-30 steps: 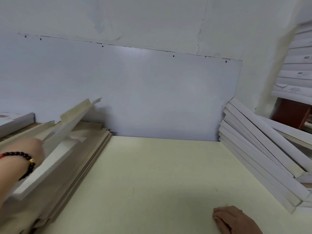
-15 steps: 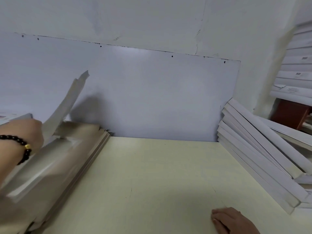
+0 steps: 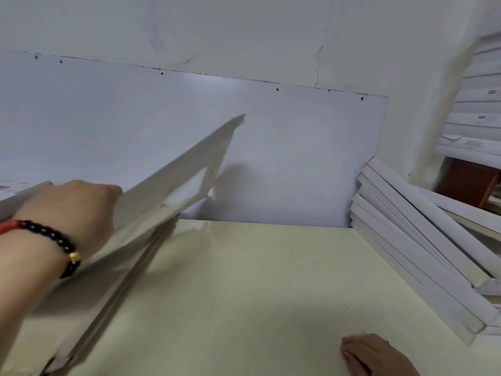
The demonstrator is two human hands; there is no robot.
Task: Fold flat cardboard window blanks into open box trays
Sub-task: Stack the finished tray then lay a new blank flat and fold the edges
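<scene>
My left hand (image 3: pixel 73 210), with a dark bead bracelet on the wrist, grips a flat cardboard window blank (image 3: pixel 173 183) by its near edge. The blank is tilted up off the stack of flat blanks (image 3: pixel 89 302) at the left, and its far corner points up and right over the table. Its window cut-out shows near the far end. My right hand (image 3: pixel 371 354) rests flat on the pale yellow table (image 3: pixel 244 280) at the bottom right and holds nothing.
Folded white box trays (image 3: pixel 423 240) lean in a slanted pile at the right edge of the table. More white boxes (image 3: pixel 477 118) are stacked beyond them at the far right. A pale board (image 3: pixel 284 147) covers the wall behind the table.
My left hand has lifted the top blank off the stack and swung it right, towards the middle of the table. My right hand has stayed in place.
</scene>
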